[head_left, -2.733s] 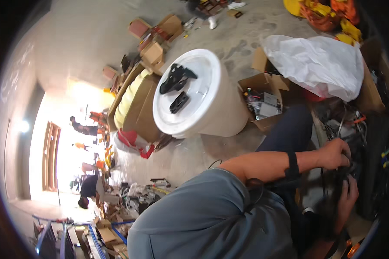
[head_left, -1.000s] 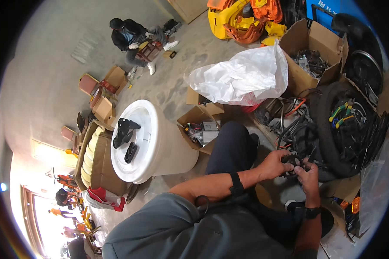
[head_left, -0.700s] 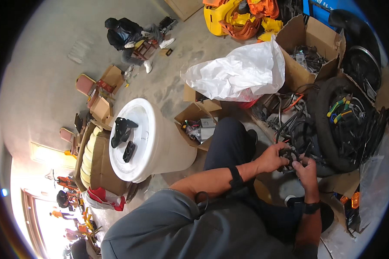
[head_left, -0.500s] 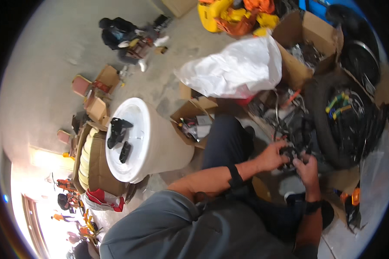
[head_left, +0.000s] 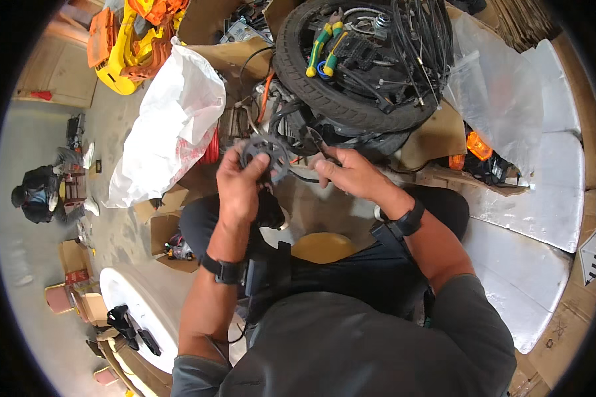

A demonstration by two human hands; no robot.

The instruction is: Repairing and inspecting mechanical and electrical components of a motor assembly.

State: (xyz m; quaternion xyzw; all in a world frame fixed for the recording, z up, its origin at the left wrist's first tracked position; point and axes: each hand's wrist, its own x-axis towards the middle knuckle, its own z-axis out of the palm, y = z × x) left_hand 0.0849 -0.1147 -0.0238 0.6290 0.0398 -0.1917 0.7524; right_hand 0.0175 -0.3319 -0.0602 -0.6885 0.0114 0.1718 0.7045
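My left hand (head_left: 238,182) is closed on a dark round wheel-like part (head_left: 281,159) with a ring and openings, thumb pressed on its face. To its right, my right hand (head_left: 351,173) grips a slim, pointed dark metal tool (head_left: 316,139), its tip angled up and away from me. The tool's exact kind is hard to make out. Tip and round part look close but apart. Beyond both hands lies a black tyre (head_left: 304,89) filled with black cables (head_left: 414,46). Green-and-yellow pliers (head_left: 319,49) rest on that pile.
A white plastic bag (head_left: 179,112) and a yellow stool (head_left: 323,247) are nearby. The white tub (head_left: 129,284) bears black parts. Orange lamps (head_left: 478,145) lie at right, beside white foam slabs (head_left: 520,264). Another person (head_left: 43,188) sits at far left.
My view has swung right, bringing the tyre and foam slabs toward the middle. My hands, close together on a dark part before, are now apart, and the pointed tool shows in the right one.
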